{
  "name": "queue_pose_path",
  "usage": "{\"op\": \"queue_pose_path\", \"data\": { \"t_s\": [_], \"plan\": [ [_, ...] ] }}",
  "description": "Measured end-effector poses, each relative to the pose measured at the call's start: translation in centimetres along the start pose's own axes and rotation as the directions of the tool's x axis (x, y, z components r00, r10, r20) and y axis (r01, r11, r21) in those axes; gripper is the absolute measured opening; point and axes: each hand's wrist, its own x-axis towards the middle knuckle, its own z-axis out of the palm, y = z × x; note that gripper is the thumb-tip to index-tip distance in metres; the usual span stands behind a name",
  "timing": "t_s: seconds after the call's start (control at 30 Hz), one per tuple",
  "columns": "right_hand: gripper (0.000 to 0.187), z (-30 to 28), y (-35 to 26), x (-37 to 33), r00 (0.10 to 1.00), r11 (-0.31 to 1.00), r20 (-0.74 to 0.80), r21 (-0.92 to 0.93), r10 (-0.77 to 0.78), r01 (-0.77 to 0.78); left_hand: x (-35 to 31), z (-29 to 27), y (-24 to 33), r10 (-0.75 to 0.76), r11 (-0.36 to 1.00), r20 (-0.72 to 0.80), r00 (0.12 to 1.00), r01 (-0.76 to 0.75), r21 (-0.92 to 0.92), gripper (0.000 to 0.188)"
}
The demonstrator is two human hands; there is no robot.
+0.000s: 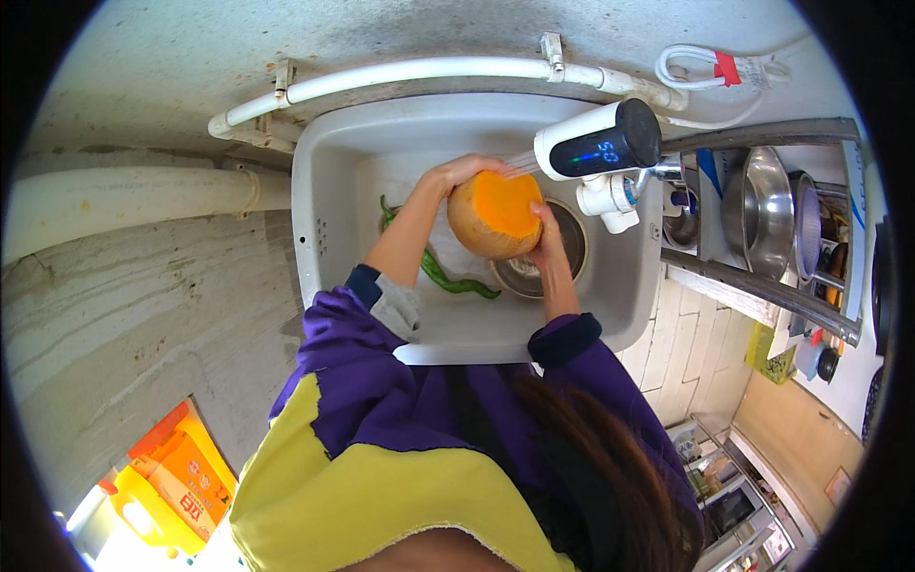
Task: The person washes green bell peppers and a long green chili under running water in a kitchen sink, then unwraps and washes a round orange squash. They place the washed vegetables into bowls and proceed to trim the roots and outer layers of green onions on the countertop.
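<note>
Between my two hands is a cut pumpkin [484, 224], its flat orange face turned up toward the faucet. My left hand [469, 172] curves over its far upper edge, and my right hand [548, 234] grips its right side. Water runs from the white electric faucet [591, 141] onto the pumpkin's top edge. Below it is the grey sink [381, 143], with a round metal drain basket [572, 243] partly hidden by the pumpkin and my right hand. Green peppers [448, 278] lie on the sink floor, partly covered by my left forearm.
A white pipe [419, 69] runs along the wall behind the sink. To the right, a metal rack [705, 259] holds steel bowls [765, 214]. A coiled white cable [691, 69] hangs at the upper right. Orange and yellow packages [181, 477] stand at the lower left.
</note>
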Motion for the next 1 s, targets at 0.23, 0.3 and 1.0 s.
{"op": "queue_pose_path", "data": {
  "t_s": [0.23, 0.3, 1.0],
  "plan": [
    [0.048, 1.7, -5.1, 6.0, 0.996, 0.605, 0.030, -0.796, 0.089, -0.030, -4.0, 0.8, -6.0, 0.091, 0.812, -0.249, 0.964, -0.216, -0.543, 0.047],
    [0.046, 3.7, -5.2, 6.8, 0.994, 0.195, 0.047, -0.979, -0.096, 0.065, -4.1, 0.9, -6.8, 0.109, 0.772, -0.356, 0.928, -0.304, -0.558, 0.047],
    [0.046, 5.9, 3.2, 5.3, 0.853, 0.833, -0.184, -0.390, -0.488, 0.393, -2.8, 1.8, -8.7, 0.161, 0.621, -0.868, 0.469, -0.732, -0.280, 0.080]
  ]
}}
